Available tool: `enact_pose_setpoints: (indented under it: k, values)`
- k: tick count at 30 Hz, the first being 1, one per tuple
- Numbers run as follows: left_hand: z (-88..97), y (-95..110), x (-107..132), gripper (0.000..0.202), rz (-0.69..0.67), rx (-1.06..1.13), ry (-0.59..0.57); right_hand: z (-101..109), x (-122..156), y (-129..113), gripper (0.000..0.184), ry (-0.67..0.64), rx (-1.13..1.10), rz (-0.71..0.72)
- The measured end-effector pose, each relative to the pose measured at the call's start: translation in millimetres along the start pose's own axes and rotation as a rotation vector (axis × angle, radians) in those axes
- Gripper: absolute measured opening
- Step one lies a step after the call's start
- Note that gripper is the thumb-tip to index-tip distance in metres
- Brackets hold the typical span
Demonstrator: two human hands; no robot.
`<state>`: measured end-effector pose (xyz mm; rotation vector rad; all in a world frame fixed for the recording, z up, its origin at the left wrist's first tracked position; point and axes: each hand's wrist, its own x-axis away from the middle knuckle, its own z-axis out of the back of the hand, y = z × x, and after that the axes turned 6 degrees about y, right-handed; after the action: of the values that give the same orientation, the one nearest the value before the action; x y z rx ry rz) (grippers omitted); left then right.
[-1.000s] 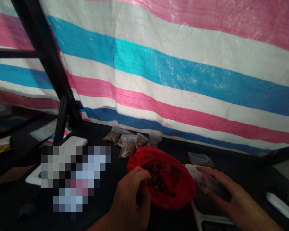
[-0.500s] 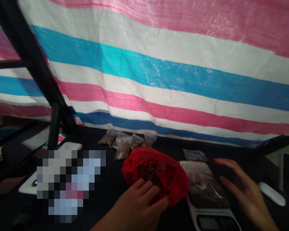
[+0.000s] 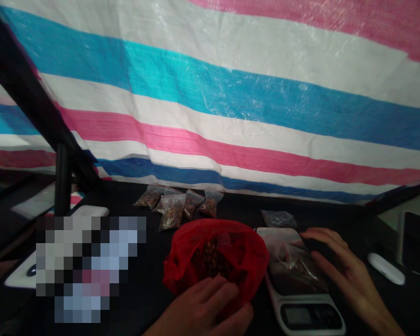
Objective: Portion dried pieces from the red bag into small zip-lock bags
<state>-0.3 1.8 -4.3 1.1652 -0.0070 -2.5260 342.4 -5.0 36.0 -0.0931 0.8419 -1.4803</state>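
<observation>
My left hand (image 3: 210,303) is at the near rim of a red plastic bag (image 3: 182,252), fingers bent over the edge and thumb lower down against the red film; its fingertips are partly hidden. Inside the open bag lie dark brown dried bits (image 3: 212,256). To the right of the bag, a small clear zip bag (image 3: 296,261) rests on the plate of a white kitchen scale (image 3: 278,303). My right hand (image 3: 343,270) is beside the scale's right edge, thumb and fingers apart, holding nothing.
Several filled zip bags (image 3: 173,212) lie behind the red bag. A flat clear bag (image 3: 279,218) is behind the scale. A white oval case (image 3: 386,269) sits at right, near a dark screen (image 3: 418,242). White devices (image 3: 21,275), partly blurred out, lie left. Striped sheeting (image 3: 231,121) hangs behind.
The red bag's mouth has opened wider and its rim stands differently, with my left hand lower at the near edge. My right hand has come closer to the scale. The view has shifted slightly.
</observation>
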Motion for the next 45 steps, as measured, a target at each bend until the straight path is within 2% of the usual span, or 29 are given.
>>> enact_pose_setpoints:
  k: [5,8,12,15,18,21,23,24,26,29,30,32,34,36,38,40,43,45]
  values:
    - [9.9,-1.8,-2.3,0.022,-0.005,0.025,0.099,-10.9,5.9,-8.6,0.039,-0.171,0.000,-0.009]
    - [11.6,-4.2,-1.8,0.024,-0.002,0.017,0.124,-15.7,8.3,-14.4,0.042,-0.210,0.020,0.007]
    - [5.1,-6.0,3.4,0.026,0.026,0.016,0.183,-16.9,12.0,-12.8,0.045,-0.191,0.039,0.021]
    - [1.5,-5.4,7.0,0.020,0.020,0.042,0.214,-18.2,11.8,-7.1,0.043,-0.164,0.050,0.022]
    - [2.3,-4.1,6.4,0.014,0.026,0.136,0.159,-20.2,6.9,-9.3,0.030,-0.077,0.032,0.039]
    - [2.1,-4.0,4.6,0.031,-0.030,0.183,0.082,-22.8,3.4,-30.1,0.025,0.028,-0.055,0.067]
    - [0.7,-4.5,4.4,0.037,-0.075,0.184,0.098,-28.1,5.8,-55.1,0.023,0.045,-0.109,0.116]
    - [0.4,-4.7,4.4,0.032,-0.056,0.195,0.127,-32.6,8.6,-70.0,0.024,0.022,-0.131,0.145]
    - [1.4,-4.2,4.3,0.014,0.112,0.239,0.211,-44.8,15.1,-101.7,0.031,-0.051,-0.182,0.191]
    - [6.9,-2.0,1.6,0.062,0.515,0.344,0.317,-63.8,18.6,-143.3,0.043,-0.238,-0.249,0.146]
    - [9.0,-1.4,-0.1,0.068,0.625,0.404,0.306,-67.7,16.3,-153.0,0.042,-0.297,-0.293,0.139]
    - [12.7,-1.3,-3.9,0.061,0.761,0.532,0.254,-70.5,6.5,-163.9,0.043,-0.410,-0.385,0.146]
    - [15.2,-2.7,-7.1,0.048,0.834,0.614,0.232,-68.4,-6.9,-164.2,0.039,-0.500,-0.456,0.179]
    - [17.1,-5.2,-8.6,0.041,0.864,0.601,0.282,-66.5,-19.6,-157.1,0.035,-0.544,-0.427,0.220]
    - [18.6,-7.9,-8.5,0.035,0.871,0.537,0.352,-68.9,-28.6,-146.8,0.035,-0.563,-0.262,0.299]
    - [19.1,-10.0,-7.8,0.028,0.884,0.456,0.398,-75.8,-33.0,-136.5,0.045,-0.577,-0.036,0.400]
    - [16.8,-11.0,-6.9,0.021,0.932,0.388,0.353,-88.8,-33.0,-126.0,0.057,-0.557,0.181,0.499]
    - [13.3,-10.6,-6.2,0.019,0.978,0.395,0.325,-94.8,-30.8,-124.2,0.051,-0.520,0.221,0.536]
